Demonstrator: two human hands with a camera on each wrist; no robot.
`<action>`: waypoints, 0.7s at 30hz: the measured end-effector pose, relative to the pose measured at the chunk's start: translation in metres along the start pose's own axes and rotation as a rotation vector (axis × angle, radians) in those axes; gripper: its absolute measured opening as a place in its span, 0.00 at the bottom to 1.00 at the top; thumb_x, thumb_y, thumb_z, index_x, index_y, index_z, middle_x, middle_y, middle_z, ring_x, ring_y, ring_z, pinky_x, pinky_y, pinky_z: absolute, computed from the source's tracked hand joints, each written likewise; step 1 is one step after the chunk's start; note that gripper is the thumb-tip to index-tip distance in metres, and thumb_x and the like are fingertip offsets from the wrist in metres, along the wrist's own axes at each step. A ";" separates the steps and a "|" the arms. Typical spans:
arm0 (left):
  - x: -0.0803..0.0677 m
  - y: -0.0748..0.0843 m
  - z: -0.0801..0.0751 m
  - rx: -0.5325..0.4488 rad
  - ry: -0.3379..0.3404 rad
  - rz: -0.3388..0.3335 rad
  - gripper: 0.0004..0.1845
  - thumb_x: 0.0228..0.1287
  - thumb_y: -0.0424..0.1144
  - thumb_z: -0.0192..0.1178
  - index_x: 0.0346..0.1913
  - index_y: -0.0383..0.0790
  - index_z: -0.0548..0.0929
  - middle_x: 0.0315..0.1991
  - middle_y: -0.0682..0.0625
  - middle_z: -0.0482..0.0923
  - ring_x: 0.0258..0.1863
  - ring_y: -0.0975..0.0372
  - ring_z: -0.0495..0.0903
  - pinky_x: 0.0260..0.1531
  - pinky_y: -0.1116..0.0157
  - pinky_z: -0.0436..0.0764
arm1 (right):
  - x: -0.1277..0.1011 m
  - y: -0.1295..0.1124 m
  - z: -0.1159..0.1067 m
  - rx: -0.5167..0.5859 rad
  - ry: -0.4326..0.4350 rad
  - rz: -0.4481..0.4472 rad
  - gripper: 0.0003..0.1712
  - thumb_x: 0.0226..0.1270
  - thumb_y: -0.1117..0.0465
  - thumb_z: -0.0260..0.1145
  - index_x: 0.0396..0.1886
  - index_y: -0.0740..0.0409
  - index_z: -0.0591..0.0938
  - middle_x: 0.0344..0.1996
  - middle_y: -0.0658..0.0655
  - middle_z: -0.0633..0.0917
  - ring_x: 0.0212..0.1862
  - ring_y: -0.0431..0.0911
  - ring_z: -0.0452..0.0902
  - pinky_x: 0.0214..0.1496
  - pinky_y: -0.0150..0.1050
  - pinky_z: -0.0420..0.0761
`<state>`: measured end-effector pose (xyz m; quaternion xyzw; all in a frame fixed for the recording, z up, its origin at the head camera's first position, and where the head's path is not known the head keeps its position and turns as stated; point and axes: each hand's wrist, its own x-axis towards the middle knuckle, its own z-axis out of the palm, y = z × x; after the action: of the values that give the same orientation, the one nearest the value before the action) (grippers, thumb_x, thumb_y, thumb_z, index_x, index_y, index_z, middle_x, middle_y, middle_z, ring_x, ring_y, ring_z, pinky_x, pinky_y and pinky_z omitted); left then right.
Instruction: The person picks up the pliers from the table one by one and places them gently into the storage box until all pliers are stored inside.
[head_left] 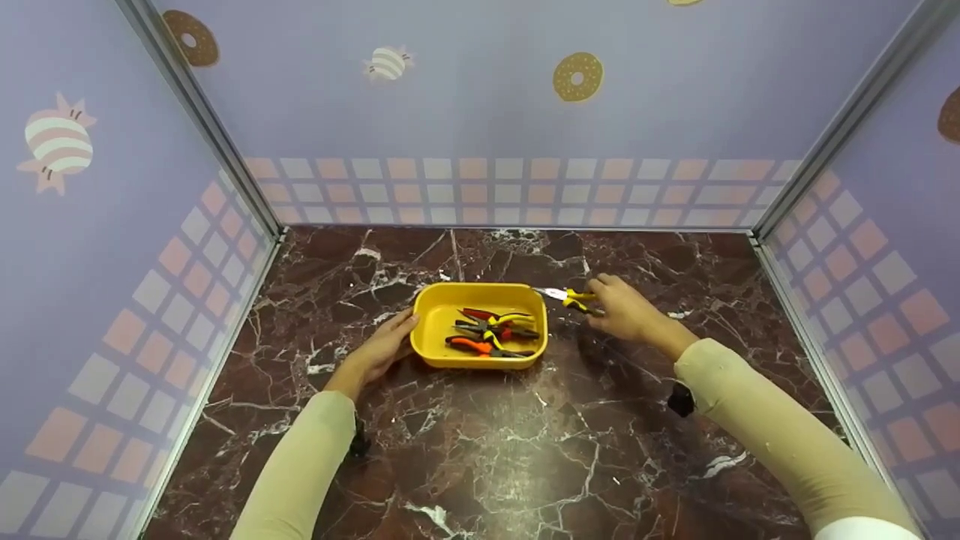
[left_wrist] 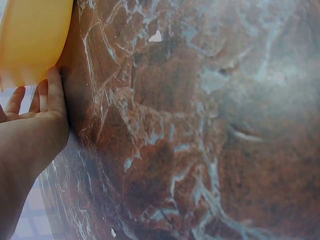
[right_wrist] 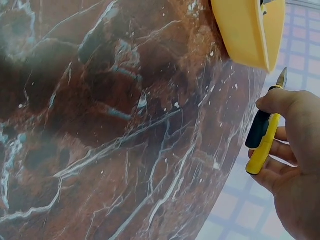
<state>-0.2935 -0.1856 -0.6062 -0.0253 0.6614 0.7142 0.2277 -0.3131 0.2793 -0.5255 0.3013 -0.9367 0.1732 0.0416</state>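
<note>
A yellow plastic bin (head_left: pixel 480 363) stands on the table, with several pliers in it. One pair has orange-and-black handles (head_left: pixel 471 346); others show red, yellow and black grips, overlapping one another. My left hand (head_left: pixel 382 345) touches the bin's left side; in the left wrist view its fingers (left_wrist: pixel 55 95) reach up against the yellow wall. With the thumb and fingers of my right hand (head_left: pixel 626 307) I hold long-nose pliers (head_left: pixel 574 298) by their yellow-and-black handles. Their silver tip is at the bin's back right corner; whether it touches the rim, I cannot tell.
The tabletop (head_left: pixel 510 450) is dark red-brown marble pattern with white veins. Purple panels with pink and white squares (head_left: pixel 510 191) enclose it at the back, left and right, joined by metal corner posts (head_left: pixel 840 112).
</note>
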 end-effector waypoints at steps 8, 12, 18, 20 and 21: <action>0.000 -0.001 0.000 -0.011 -0.001 0.009 0.35 0.88 0.49 0.47 0.86 0.39 0.50 0.83 0.38 0.56 0.79 0.45 0.62 0.78 0.49 0.64 | 0.013 -0.017 0.002 0.011 -0.014 -0.021 0.21 0.60 0.62 0.78 0.49 0.67 0.82 0.41 0.60 0.81 0.45 0.59 0.79 0.50 0.56 0.83; -0.001 0.000 -0.001 -0.005 0.000 -0.001 0.36 0.88 0.49 0.47 0.87 0.39 0.50 0.83 0.38 0.56 0.80 0.45 0.62 0.78 0.49 0.64 | 0.020 -0.025 0.003 0.004 -0.035 -0.018 0.23 0.62 0.61 0.78 0.52 0.67 0.82 0.44 0.62 0.82 0.49 0.59 0.80 0.54 0.57 0.84; 0.000 0.000 0.000 0.000 0.011 -0.012 0.36 0.88 0.49 0.47 0.87 0.40 0.48 0.84 0.39 0.53 0.80 0.46 0.60 0.78 0.49 0.64 | 0.028 -0.035 0.007 0.005 -0.047 -0.039 0.24 0.62 0.60 0.78 0.53 0.68 0.83 0.45 0.63 0.82 0.50 0.61 0.80 0.55 0.58 0.83; 0.000 0.000 0.000 -0.001 0.014 -0.011 0.37 0.88 0.50 0.47 0.87 0.40 0.48 0.84 0.39 0.53 0.80 0.46 0.61 0.78 0.49 0.64 | 0.031 -0.038 0.009 0.007 -0.047 -0.052 0.24 0.62 0.59 0.79 0.53 0.68 0.83 0.44 0.63 0.82 0.50 0.60 0.80 0.55 0.57 0.83; 0.000 0.000 0.001 -0.001 0.015 -0.010 0.36 0.88 0.49 0.47 0.87 0.40 0.48 0.84 0.39 0.54 0.80 0.46 0.61 0.78 0.49 0.64 | 0.033 -0.039 0.010 0.007 -0.045 -0.059 0.25 0.62 0.59 0.79 0.53 0.68 0.84 0.44 0.63 0.82 0.49 0.61 0.80 0.55 0.57 0.83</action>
<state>-0.2935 -0.1850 -0.6059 -0.0341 0.6627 0.7130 0.2264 -0.3169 0.2281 -0.5172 0.3329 -0.9275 0.1682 0.0244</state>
